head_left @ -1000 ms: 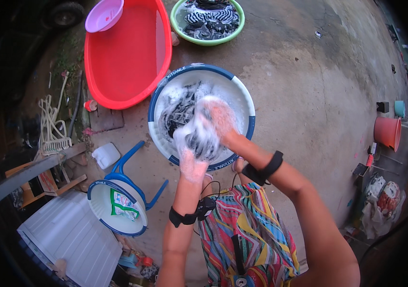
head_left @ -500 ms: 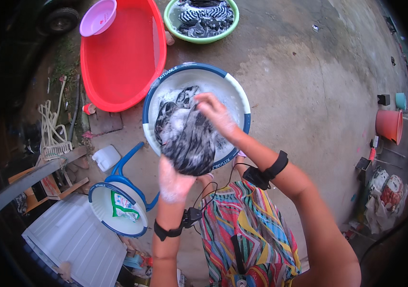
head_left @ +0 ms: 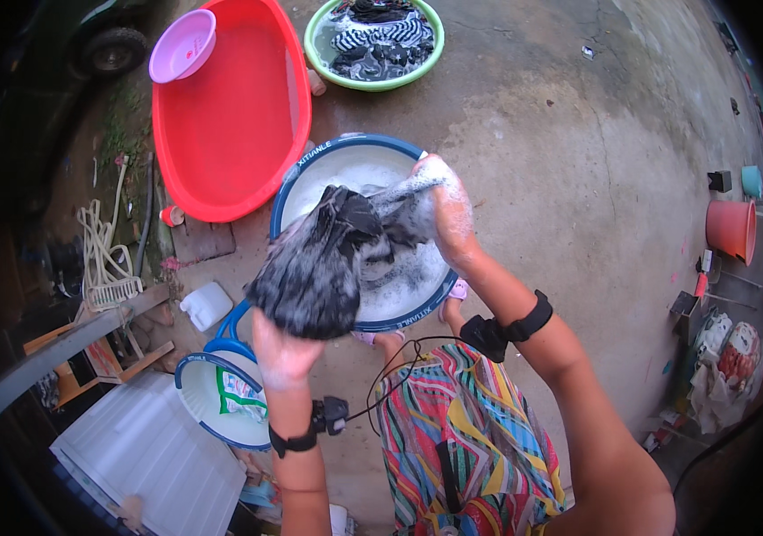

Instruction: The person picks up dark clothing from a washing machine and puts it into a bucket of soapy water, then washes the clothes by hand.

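A wet black garment [head_left: 314, 259] is held over the left side of a white basin with a blue rim [head_left: 373, 141]. My left hand [head_left: 285, 350] holds it from below, with the fingers hidden under the bunched cloth. At the basin's right rim, my right hand [head_left: 453, 210], covered in suds, is closed on a foamy stretch of cloth that runs across to the dark bundle. Soapy water [head_left: 404, 290] and more dark cloth show in the basin beneath.
Beyond the basin are a large red tub [head_left: 230, 116], a pink bowl [head_left: 183, 49] on its edge, and a green basin [head_left: 373, 85] of soaking clothes. Lower left are a smaller basin [head_left: 207, 406] with a detergent bag [head_left: 240, 393], a white jug [head_left: 207, 305] and wooden pieces [head_left: 145, 357].
My left hand has moved left with the garment. My right hand has gone from above the bundle to the right rim, pulling out a sudsy length of cloth.
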### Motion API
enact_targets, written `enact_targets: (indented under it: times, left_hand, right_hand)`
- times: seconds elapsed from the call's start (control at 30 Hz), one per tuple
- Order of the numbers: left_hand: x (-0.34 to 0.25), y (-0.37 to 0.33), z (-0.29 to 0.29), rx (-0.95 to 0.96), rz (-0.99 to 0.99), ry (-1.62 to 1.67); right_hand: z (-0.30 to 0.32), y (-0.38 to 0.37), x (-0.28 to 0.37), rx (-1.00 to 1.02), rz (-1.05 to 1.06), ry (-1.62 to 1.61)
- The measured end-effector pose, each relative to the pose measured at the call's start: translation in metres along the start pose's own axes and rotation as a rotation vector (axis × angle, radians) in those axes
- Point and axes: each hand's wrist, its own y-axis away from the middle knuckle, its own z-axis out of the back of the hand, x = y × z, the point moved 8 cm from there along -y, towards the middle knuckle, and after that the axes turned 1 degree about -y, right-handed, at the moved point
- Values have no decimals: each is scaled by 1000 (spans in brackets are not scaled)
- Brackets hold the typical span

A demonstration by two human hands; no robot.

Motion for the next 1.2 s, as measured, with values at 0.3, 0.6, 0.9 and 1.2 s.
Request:
enact_targets:
  times: [0.3,0.6,0.9,1.2]
  left_hand:
    - [-46,-42,41,-590,-912,-1976]
    - [20,-144,77,-369,-299,-2603]
    - [24,-206,139,-141,413,-2510]
    - [23,-213,154,-32,33,-2646]
  right_hand:
    - [-15,1,-28,287,-107,516]
    - [-60,-3,-136,457,140,1305]
    - [-62,-39,-232,730,-164,1319]
    - [-69,-36,-213,849,-170,1241]
